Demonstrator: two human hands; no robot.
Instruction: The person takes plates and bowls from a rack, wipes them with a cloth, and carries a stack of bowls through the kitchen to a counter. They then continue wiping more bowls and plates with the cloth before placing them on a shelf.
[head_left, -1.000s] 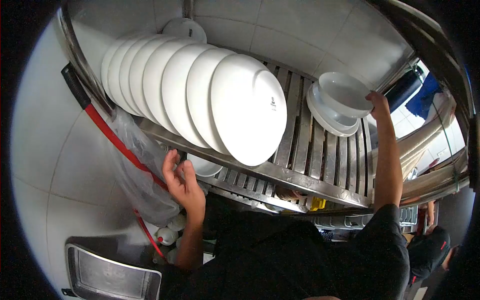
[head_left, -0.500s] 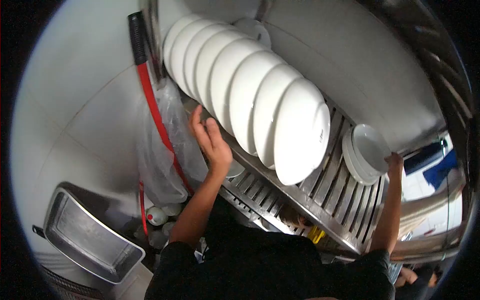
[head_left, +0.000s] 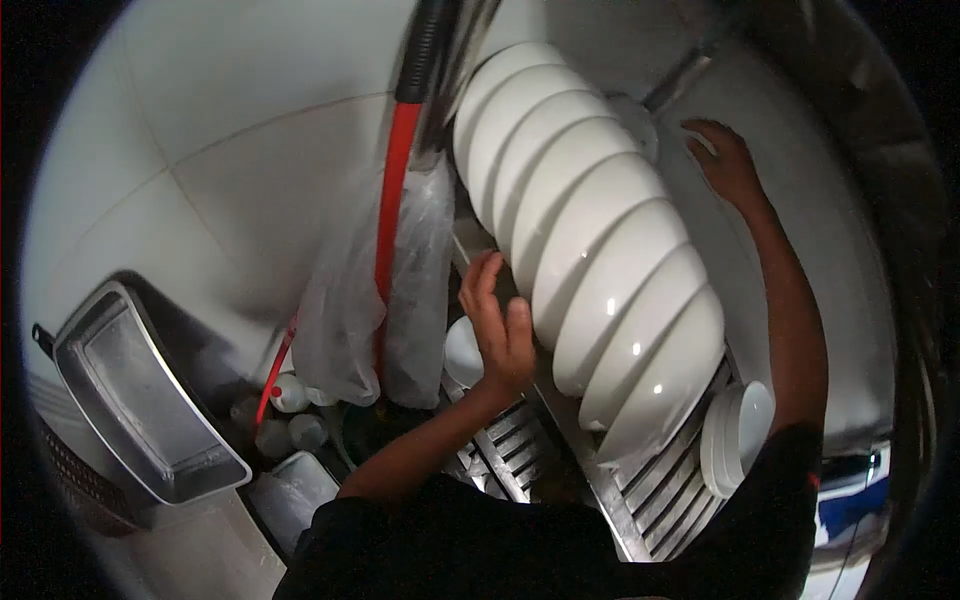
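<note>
A long row of large white dishes [head_left: 610, 270] leans on edge, overlapping, along a slatted steel rack [head_left: 680, 500]. Beside the row's near-left side is my left hand [head_left: 500, 325], fingers stretched up and thumb apart, with nothing in it. My right hand [head_left: 728, 168] reaches past the far side of the row, near the wall. Its fingers curve with a gap to the thumb, and it holds nothing. A round white dish [head_left: 637, 125] stands behind the row, close to those fingertips. Small nested white bowls [head_left: 752, 430] sit on the rack near my right upper arm.
A red-shafted tool with a black grip [head_left: 397, 170] leans at the left, with a clear plastic bag [head_left: 345, 330] hanging about it. A rectangular metal tray [head_left: 150, 390] is farther left. Another white bowl [head_left: 463, 352] lies on a lower rack behind my left hand.
My right hand has left the small bowls and moved up to the far side of the row. My left hand stays open beside the dishes. The view has shifted, too.
</note>
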